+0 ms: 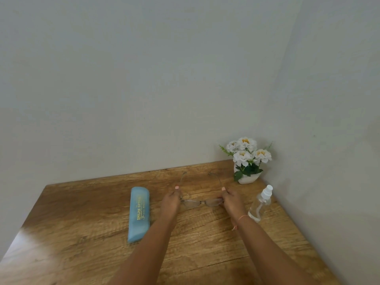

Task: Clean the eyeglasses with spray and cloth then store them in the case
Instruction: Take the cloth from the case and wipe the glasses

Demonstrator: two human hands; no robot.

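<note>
The thin-framed eyeglasses sit on the wooden table with their arms unfolded and pointing toward the wall. My left hand pinches the left end of the frame. At the right end, my right hand pinches the frame in the same way. A light blue case with gold lettering lies shut to the left of my left hand. On its side to the right of my right hand lies a clear spray bottle with a white nozzle. No cloth is in view.
A small white pot of white flowers stands in the back right corner where the two walls meet. The table's left edge runs diagonally toward me.
</note>
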